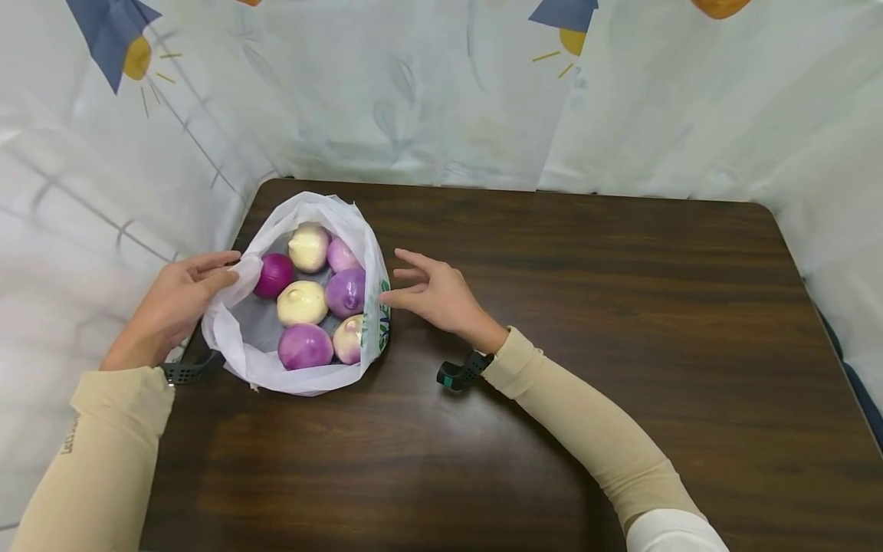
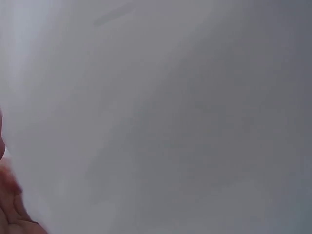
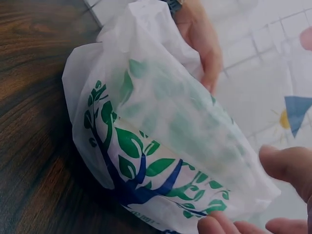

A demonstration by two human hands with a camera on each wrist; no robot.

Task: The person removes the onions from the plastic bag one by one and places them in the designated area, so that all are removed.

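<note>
A white plastic bag (image 1: 237,345) stands wide-mouthed on the left of the table, its side printed with a green and blue tree (image 3: 141,161). Several onions lie inside, some purple like this onion (image 1: 306,346), others pale like this one (image 1: 302,303). My left hand (image 1: 175,299) pinches the bag's left rim between thumb and fingers. Beside the bag's right wall is my right hand (image 1: 438,295), fingers extended and thumb apart, holding nothing; whether its thumb tip touches the plastic I cannot tell. Blurred white plastic (image 2: 170,122) fills most of the left wrist view.
Under the bag is a dark wood-grain table (image 1: 586,307) with rounded far corners. A pale printed curtain (image 1: 441,100) hangs along the back and sides. Each wrist wears a black strap, such as the right strap (image 1: 461,371).
</note>
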